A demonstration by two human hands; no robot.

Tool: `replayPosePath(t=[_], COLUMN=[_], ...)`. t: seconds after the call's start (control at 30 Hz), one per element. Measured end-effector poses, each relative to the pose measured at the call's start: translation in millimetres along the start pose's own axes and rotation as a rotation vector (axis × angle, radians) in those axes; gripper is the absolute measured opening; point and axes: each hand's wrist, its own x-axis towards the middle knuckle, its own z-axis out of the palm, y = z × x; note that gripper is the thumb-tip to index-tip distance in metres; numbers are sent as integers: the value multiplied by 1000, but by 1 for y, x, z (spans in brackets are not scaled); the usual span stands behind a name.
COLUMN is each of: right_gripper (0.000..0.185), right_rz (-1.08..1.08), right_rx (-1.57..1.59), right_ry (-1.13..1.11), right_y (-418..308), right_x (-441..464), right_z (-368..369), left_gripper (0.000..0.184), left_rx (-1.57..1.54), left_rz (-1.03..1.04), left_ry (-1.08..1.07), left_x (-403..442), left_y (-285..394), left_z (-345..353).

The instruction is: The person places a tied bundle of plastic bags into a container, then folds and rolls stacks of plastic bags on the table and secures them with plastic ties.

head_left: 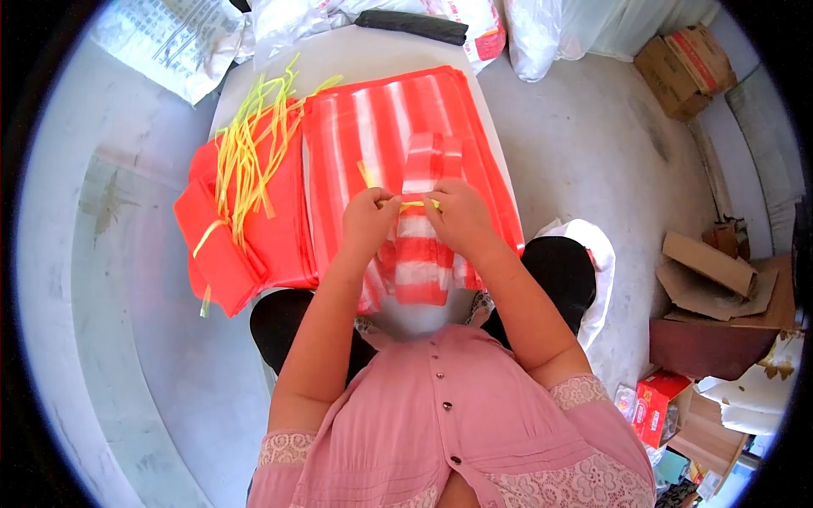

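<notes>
My left hand and my right hand are both closed, pinching a yellow plastic strip that crosses a gathered bundle of red-and-white striped plastic bags. Handle-like loops of the bundle stand up beyond my fingers, and its lower part hangs toward my lap. One strip end sticks up beside my left hand. Underneath lies a flat stack of striped plastic bags. To the left is a pile of red bags, with a folded red bundle tied by a yellow strip. Loose yellow strips lie across that pile.
The pale table carries a black rolled bag at its far edge. White sacks stand beyond it on the left. Cardboard boxes sit at the far right, and an opened carton rests nearer on the right.
</notes>
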Motion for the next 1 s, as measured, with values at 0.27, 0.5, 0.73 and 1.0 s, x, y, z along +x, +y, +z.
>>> replayPosePath(t=[0.27,0.5,0.73,1.0], right_gripper=[19,25,38,29], right_rz=[-17,136,463,379], right_rx=[7,259,547,418], right_ry=[33,-86,-318,-338], right_y=[9,-12,-4,-12], right_x=[-24,7,17,8], right_z=[-7,-1,9,9], left_gripper=[26,23,24,17], left_rx=[568,610,627,379], left_rz=[266,301,432,395], left_ry=[113,102,207,-81], left_x=[-10,-11,-14,-27], left_y=[5,10,2,38], left_z=[7,8,-2,-25])
